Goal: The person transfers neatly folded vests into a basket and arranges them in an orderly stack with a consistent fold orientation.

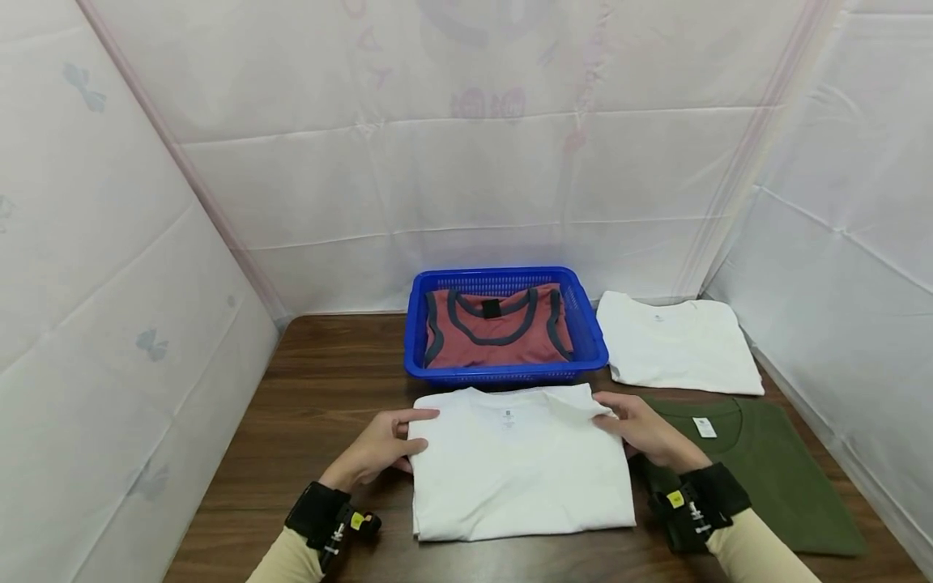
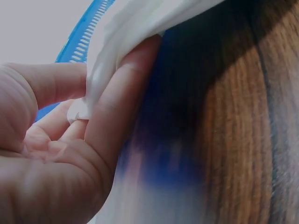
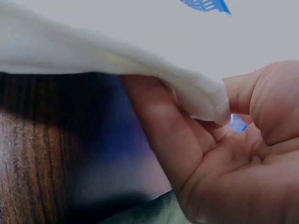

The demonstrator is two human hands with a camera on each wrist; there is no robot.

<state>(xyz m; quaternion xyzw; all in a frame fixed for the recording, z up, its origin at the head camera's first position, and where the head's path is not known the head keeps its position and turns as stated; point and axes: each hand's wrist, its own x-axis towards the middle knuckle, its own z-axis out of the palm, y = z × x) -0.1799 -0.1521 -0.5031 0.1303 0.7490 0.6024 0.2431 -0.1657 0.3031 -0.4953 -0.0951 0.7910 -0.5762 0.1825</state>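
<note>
A folded white T-shirt is held by both hands in front of the blue basket, its neckline at the far edge and a small printed mark inside the collar. My left hand grips its left edge, thumb on top and fingers underneath, as the left wrist view also shows with the white cloth between them. On the opposite edge, my right hand pinches the upper right corner. In the right wrist view the fingers lie under the cloth and the thumb presses from above.
Behind the shirt stands a blue basket holding a folded red shirt with dark trim. Another folded white T-shirt lies right of it. A dark green T-shirt lies under my right forearm. White sheeting walls the wooden table.
</note>
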